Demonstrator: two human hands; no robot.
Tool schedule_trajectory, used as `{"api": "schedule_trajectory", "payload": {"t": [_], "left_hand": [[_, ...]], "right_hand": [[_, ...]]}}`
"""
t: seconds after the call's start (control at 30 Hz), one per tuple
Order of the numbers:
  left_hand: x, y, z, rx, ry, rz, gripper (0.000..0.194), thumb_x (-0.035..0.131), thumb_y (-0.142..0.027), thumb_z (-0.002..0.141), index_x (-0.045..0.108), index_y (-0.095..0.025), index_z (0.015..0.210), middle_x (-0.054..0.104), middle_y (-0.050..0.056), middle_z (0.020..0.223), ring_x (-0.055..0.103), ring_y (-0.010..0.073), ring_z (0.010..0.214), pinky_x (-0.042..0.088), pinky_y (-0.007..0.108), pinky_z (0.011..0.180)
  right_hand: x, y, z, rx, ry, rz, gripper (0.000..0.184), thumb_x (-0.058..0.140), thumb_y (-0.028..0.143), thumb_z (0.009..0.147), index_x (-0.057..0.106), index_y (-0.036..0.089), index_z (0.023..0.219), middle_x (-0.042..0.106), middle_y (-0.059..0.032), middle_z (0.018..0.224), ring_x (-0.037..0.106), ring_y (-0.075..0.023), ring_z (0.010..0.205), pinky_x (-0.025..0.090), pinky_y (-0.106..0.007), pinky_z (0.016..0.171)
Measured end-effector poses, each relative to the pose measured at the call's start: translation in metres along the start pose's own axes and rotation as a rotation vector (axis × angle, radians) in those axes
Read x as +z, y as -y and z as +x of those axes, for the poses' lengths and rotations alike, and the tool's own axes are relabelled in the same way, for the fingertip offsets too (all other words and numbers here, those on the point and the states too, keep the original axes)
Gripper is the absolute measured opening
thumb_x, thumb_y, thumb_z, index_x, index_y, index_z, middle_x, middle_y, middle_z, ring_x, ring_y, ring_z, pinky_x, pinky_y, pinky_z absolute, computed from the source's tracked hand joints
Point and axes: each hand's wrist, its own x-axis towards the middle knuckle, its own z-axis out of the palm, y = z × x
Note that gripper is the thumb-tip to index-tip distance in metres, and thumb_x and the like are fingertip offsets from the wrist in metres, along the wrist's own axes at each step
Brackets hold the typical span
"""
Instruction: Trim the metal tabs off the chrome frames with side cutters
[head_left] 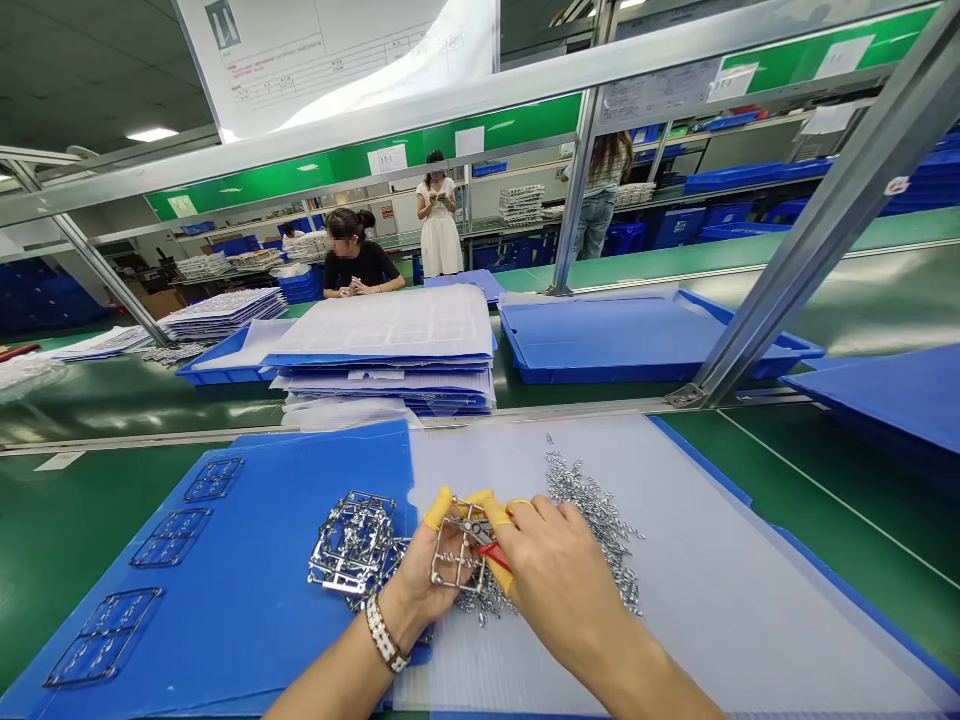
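My left hand (pixel 421 580), in yellow finger cots, grips a metallic rectangular frame of small parts (pixel 438 572), a sprue by its look. My right hand (pixel 559 565), also with yellow finger cots, is closed round red-handled nippers (pixel 495 553). Their jaws lie at the frame's upper right part. Beneath and right of my hands, many small shiny metallic pieces (pixel 592 510) are spread over a translucent white sheet (pixel 697 600). Left of my left hand is a heap of similar frames (pixel 352 545). What the jaws touch is too small to make out.
Several separate frames (pixel 105 637) lie along the left of the blue sheet (pixel 247 610). Behind stand a stack of sheets (pixel 382 335) and a blue tray (pixel 630 340). A slanted metal post (pixel 817 220) rises at right. Other people are farther back.
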Motion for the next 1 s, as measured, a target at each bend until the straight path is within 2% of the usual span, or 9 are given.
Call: {"api": "schedule_trajectory", "payload": {"t": [0.13,0.27,0.7,0.9,1.0], "left_hand": [[-0.001,-0.002,0.001,0.035,0.061,-0.021,0.047,0.047,-0.045,0.088,0.064,-0.005,0.105,0.069,0.013,0.089,0.062,0.0158,0.070,0.047,0.028,0.071],[-0.004,-0.002,0.003,0.029,0.095,-0.028,0.054,0.042,-0.048,0.089,0.061,-0.003,0.110,0.067,0.018,0.099,0.063,0.0215,0.082,0.047,0.034,0.077],[-0.005,-0.001,0.003,0.035,0.108,-0.042,0.050,0.041,-0.044,0.091,0.064,-0.003,0.107,0.069,0.015,0.095,0.061,0.0171,0.075,0.046,0.029,0.071],[-0.008,0.001,0.004,0.042,0.068,0.019,0.048,0.042,-0.045,0.090,0.066,-0.006,0.104,0.068,0.015,0.097,0.061,0.0172,0.076,0.047,0.030,0.074],[-0.008,0.000,0.003,0.039,0.072,0.023,0.051,0.041,-0.047,0.090,0.065,-0.005,0.106,0.068,0.014,0.096,0.061,0.0173,0.075,0.047,0.030,0.073]], "right_hand": [[0.007,-0.013,-0.009,0.055,0.014,0.002,0.033,0.070,0.031,0.072,0.061,0.020,0.102,0.064,-0.0026,0.081,0.051,-0.0202,0.079,0.027,-0.034,0.069],[0.014,-0.015,-0.011,0.066,0.079,-0.023,0.027,0.069,0.032,0.073,0.062,0.022,0.097,0.064,-0.0032,0.079,0.051,-0.0200,0.077,0.025,-0.034,0.067],[0.011,-0.007,-0.002,0.055,0.157,-0.032,0.021,0.064,0.029,0.078,0.061,0.021,0.097,0.062,-0.0037,0.080,0.051,-0.0214,0.080,0.025,-0.036,0.066],[0.008,-0.003,-0.001,0.022,0.181,-0.104,0.011,0.059,0.017,0.079,0.062,0.019,0.089,0.060,-0.0044,0.076,0.051,-0.0208,0.075,0.025,-0.037,0.064],[0.006,-0.003,0.000,-0.011,0.172,-0.122,0.011,0.059,0.012,0.077,0.062,0.019,0.085,0.059,-0.0036,0.074,0.050,-0.0197,0.072,0.024,-0.037,0.063]]}}
